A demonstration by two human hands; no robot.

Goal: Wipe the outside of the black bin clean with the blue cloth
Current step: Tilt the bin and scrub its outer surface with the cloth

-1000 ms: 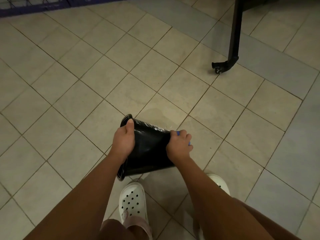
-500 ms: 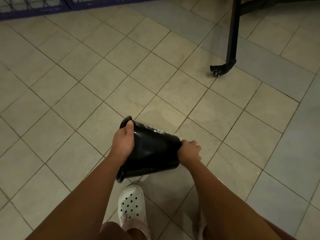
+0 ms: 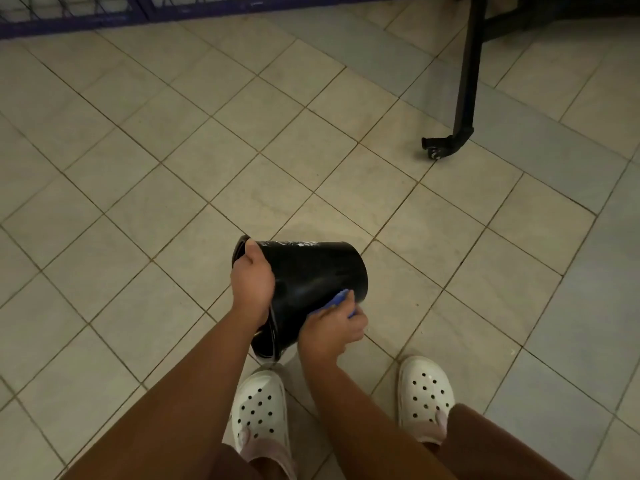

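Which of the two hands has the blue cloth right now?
The right hand holds the blue cloth against the black bin; the left hand only grips its rim.

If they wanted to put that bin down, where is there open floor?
Bare tiles spread left of the bin up to the purple grille, and ahead between the bin and the wheeled leg. More lie right of the right shoe. Crowded: under the bin, where left hand, right hand, cloth and left shoe bunch together.
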